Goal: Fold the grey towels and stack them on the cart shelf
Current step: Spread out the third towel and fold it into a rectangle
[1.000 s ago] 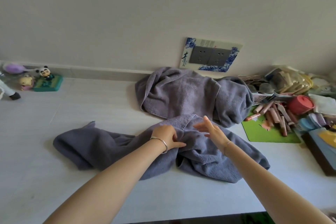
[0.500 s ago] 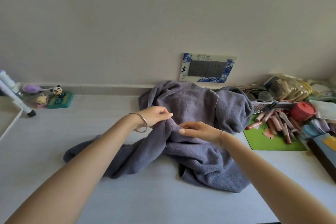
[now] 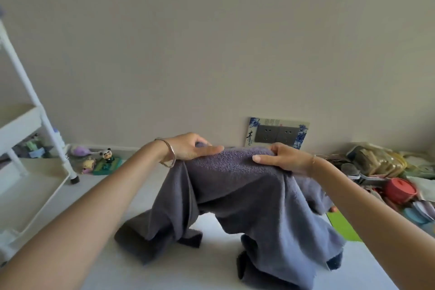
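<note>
The grey towel [image 3: 247,195] hangs bunched from both hands near the middle of the white floor [image 3: 164,273]. Its two lower ends trail on the floor toward the near edge. The left hand [image 3: 188,148] grips the upper fold with its fingers curled over the cloth and the forefinger laid along the top. The right hand [image 3: 282,160] clasps the same fold just beside it, thumb forward and fingers wrapped behind. Both forearms reach out level, wrists slightly bent down, and there is a bracelet [image 3: 169,155] on the left wrist.

The step looks like opening the towel out before the first fold. To do it well, the hands should slide apart along the top hem until each pinches a corner. They should then rise until the trailing ends leave the floor, so the cloth drops flat rather than twisted.

A grey mass behind the right forearm is probably a second towel [image 3: 313,193], though most of it is hidden. The cart [image 3: 54,139] stands at the left edge, its lower shelf [image 3: 47,183] bare where it shows.
</note>
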A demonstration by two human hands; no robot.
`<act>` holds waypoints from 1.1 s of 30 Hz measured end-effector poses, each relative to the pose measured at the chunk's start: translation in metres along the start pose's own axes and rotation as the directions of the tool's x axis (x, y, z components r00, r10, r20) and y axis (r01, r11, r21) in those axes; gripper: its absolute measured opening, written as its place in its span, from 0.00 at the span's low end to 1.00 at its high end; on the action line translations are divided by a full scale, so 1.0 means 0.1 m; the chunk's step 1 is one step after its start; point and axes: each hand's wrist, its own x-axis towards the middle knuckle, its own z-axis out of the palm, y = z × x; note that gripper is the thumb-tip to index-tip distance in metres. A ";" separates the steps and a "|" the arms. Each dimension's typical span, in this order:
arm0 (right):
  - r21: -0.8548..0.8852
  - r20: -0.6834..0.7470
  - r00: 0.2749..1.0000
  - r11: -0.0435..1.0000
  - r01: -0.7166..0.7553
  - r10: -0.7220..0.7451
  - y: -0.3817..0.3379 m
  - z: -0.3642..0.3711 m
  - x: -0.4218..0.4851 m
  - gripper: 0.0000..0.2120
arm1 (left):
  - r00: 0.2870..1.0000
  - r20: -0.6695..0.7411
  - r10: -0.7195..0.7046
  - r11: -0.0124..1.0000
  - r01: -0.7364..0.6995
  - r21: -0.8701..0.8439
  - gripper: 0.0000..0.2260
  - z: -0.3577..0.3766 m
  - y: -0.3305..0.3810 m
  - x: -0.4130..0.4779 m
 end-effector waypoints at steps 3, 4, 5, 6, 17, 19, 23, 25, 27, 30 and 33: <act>-0.019 -0.040 0.991 0.992 0.128 -0.129 -0.58 -0.13 -0.12 0.18 | 0.996 -0.047 0.076 0.997 -0.076 0.013 0.20 -0.34 0.25 -0.24; -0.037 -0.051 0.984 0.985 0.169 -0.170 -0.76 -0.17 -0.17 0.17 | 0.991 -0.075 0.110 0.994 -0.110 0.005 0.22 -0.45 0.33 -0.31; -0.051 -0.055 0.976 0.977 0.208 -0.211 -0.95 -0.21 -0.21 0.16 | 0.984 -0.111 0.142 0.990 -0.143 -0.002 0.25 -0.58 0.42 -0.39; -0.057 -0.055 0.966 0.967 0.250 -0.253 -1.12 -0.23 -0.26 0.16 | 0.974 -0.139 0.181 0.983 -0.184 -0.008 0.27 -0.70 0.51 -0.47; -0.067 -0.027 0.907 0.906 0.419 -0.421 -2.11 -0.12 -0.43 0.42 | 0.894 -0.224 0.389 0.895 -0.424 -0.141 0.12 -1.34 0.77 -1.11; -0.073 -0.009 0.937 0.935 0.348 -0.350 -1.93 0.03 -0.28 0.41 | 0.923 -0.191 0.333 0.920 -0.363 -0.150 0.13 -1.25 0.52 -1.05; -0.051 -0.026 0.986 0.985 0.164 -0.166 -1.30 0.54 0.12 0.27 | 0.991 -0.109 0.073 0.995 -0.079 -0.053 0.32 -0.96 -0.25 -0.80; -0.048 -0.025 0.998 0.997 0.057 -0.058 -0.91 0.84 0.36 0.23 | 0.996 -0.083 -0.043 0.999 0.045 0.013 0.35 -0.76 -0.63 -0.70; 0.023 -0.013 0.999 0.999 -0.036 0.036 -0.53 1.12 0.56 0.21 | 0.986 -0.069 -0.153 0.987 0.156 0.027 0.31 -0.54 -0.94 -0.63; 0.104 0.013 0.989 0.984 -0.146 0.145 -0.09 1.44 0.79 0.21 | 0.969 -0.066 -0.238 0.971 0.236 -0.024 0.22 -0.26 -1.33 -0.53; 0.132 0.003 0.984 0.976 -0.176 0.177 0.23 1.60 0.99 0.33 | 0.953 -0.126 -0.277 0.960 0.271 -0.066 0.16 -0.09 -1.73 -0.35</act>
